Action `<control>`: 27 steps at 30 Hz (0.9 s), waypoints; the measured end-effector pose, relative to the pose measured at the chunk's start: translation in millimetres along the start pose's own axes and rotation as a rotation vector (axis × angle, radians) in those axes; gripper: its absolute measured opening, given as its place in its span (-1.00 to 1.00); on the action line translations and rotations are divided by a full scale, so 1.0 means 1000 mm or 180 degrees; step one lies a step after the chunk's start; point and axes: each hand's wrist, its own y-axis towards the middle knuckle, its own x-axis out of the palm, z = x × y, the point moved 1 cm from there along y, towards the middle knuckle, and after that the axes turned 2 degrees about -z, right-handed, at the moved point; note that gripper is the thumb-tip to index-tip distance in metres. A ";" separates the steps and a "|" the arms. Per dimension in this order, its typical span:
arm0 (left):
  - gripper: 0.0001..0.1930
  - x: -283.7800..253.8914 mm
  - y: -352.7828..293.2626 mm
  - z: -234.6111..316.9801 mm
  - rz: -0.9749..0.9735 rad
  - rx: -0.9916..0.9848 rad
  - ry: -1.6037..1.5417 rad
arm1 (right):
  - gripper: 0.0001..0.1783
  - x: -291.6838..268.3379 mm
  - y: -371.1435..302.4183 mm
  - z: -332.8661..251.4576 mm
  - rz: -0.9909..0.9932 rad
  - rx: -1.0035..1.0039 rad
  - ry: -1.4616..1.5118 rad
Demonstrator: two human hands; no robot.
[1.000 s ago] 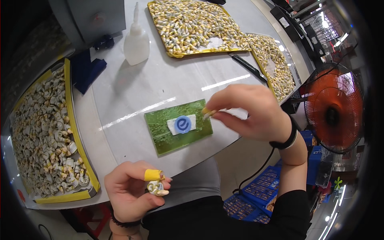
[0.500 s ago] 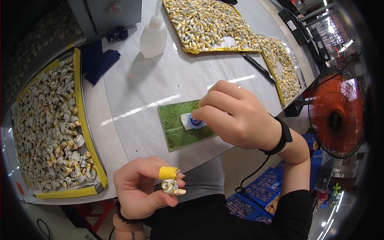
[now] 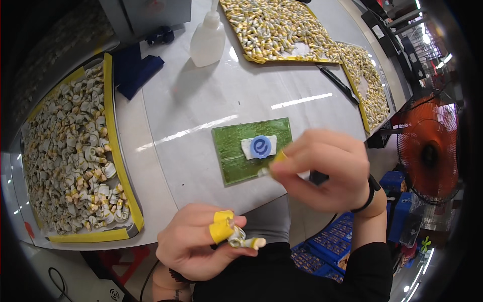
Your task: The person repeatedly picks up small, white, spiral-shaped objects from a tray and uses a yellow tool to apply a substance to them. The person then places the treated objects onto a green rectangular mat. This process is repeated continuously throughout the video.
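Observation:
A small painted figurine, whitish with yellow and dark bands and a peach-coloured end, is pinched between the thumb and fingers of my left hand. Yellow tape wraps fingers of that hand. To the right, my right hand hovers at the near right corner of a green rectangular plate, blurred by motion. Its thumb and yellow-taped finger pinch a small whitish piece, too smeared to name. On the plate lies a white pad with a round light-blue disc bearing a dark mark.
On the left, a yellow-edged tray holds many similar figurines. Two more filled trays stand at the far right, beside a black cutter knife. A translucent bottle and dark blue cloth sit behind. An orange fan stands right.
My right hand has drawn back from the blue disc toward the plate's near right corner, uncovering the disc. My left hand has turned the figurine slightly. The whole view has shifted.

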 end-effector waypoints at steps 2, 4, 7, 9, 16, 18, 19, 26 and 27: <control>-0.72 0.001 0.002 0.004 -0.0140 0.0065 0.0026 | -0.78 0.001 -0.003 -0.011 -0.0030 0.0090 0.0738; -0.75 0.002 0.004 0.006 -0.0243 -0.0074 -0.0088 | -0.78 0.005 -0.008 -0.020 -0.0044 0.0100 0.1183; -0.74 0.004 0.004 0.008 -0.0270 -0.0048 -0.0074 | -0.76 0.009 -0.013 -0.022 0.0030 -0.0157 0.1281; -0.74 0.005 0.002 0.007 -0.0258 -0.0085 -0.0035 | -0.81 0.010 -0.014 -0.021 0.0047 -0.0307 0.1225; -0.72 0.001 0.008 0.016 -0.0652 0.0222 0.0618 | -0.78 0.014 -0.012 -0.024 0.0005 -0.0517 0.1189; -0.71 0.002 0.004 0.014 -0.0465 0.0351 0.0657 | -0.78 0.012 -0.010 -0.024 -0.0062 -0.0556 0.1235; -0.70 0.001 0.004 0.014 -0.0499 0.0382 0.0708 | -0.78 0.012 -0.009 -0.024 -0.0093 -0.0570 0.1258; -0.69 0.002 0.007 0.014 -0.0584 0.0470 0.0827 | -0.79 0.011 -0.011 -0.024 -0.0090 -0.0518 0.1308; -0.69 0.002 0.007 0.014 -0.0591 0.0454 0.0828 | -0.79 0.012 -0.011 -0.024 -0.0061 -0.0517 0.1286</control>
